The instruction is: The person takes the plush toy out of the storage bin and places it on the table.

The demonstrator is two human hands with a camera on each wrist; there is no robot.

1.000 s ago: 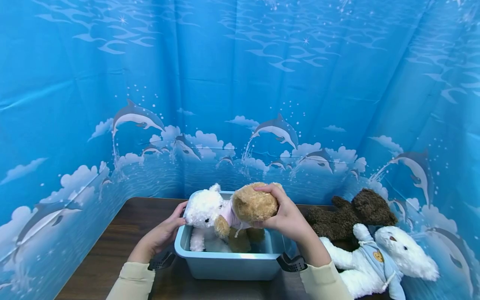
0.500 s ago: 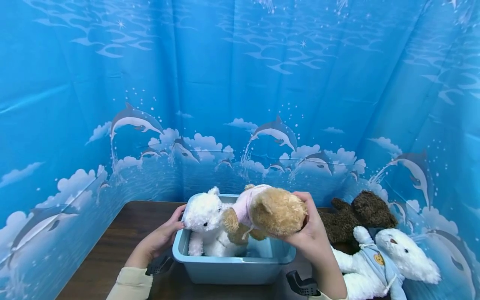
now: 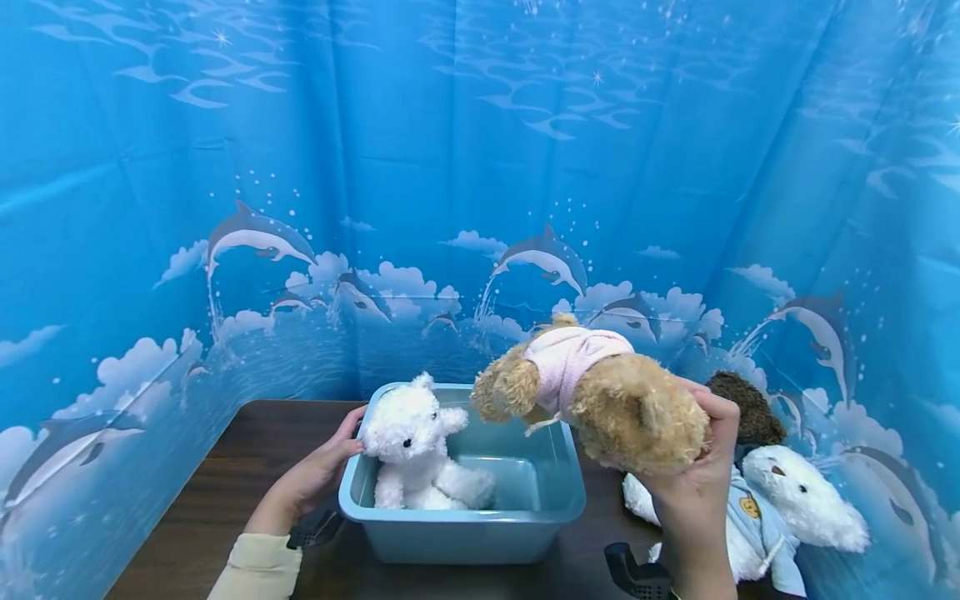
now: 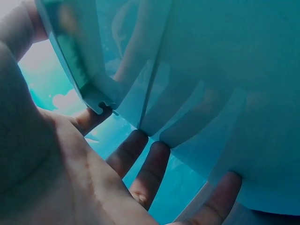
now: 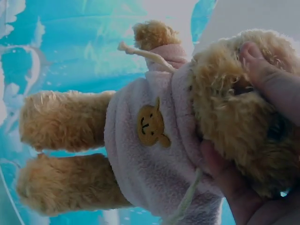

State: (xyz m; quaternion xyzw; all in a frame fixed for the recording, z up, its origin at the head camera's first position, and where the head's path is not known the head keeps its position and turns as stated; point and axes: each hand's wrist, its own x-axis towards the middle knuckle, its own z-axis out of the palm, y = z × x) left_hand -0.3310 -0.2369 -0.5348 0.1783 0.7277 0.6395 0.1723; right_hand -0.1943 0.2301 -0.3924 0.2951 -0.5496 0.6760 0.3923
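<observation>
My right hand grips a tan teddy bear by its head, holding it above the right side of a light blue plastic tub. In the right wrist view, the teddy bear wears a pink hoodie with a bear-face patch, and thumb and fingers press into its face fur. My left hand holds the tub's left side, thumb at the rim; in the left wrist view its fingertips lie against the tub's outer wall. A white plush bear sits inside the tub, at the left end.
Right of the tub lies a white plush bear in a blue hoodie, partly hidden by my right arm. Behind it is a dark brown plush bear. A dolphin-print curtain surrounds the dark wooden table.
My right hand has lifted the tan teddy bear up and rightward out of the tub, uncovering the white bear inside. The left hand has stayed at the tub's left side.
</observation>
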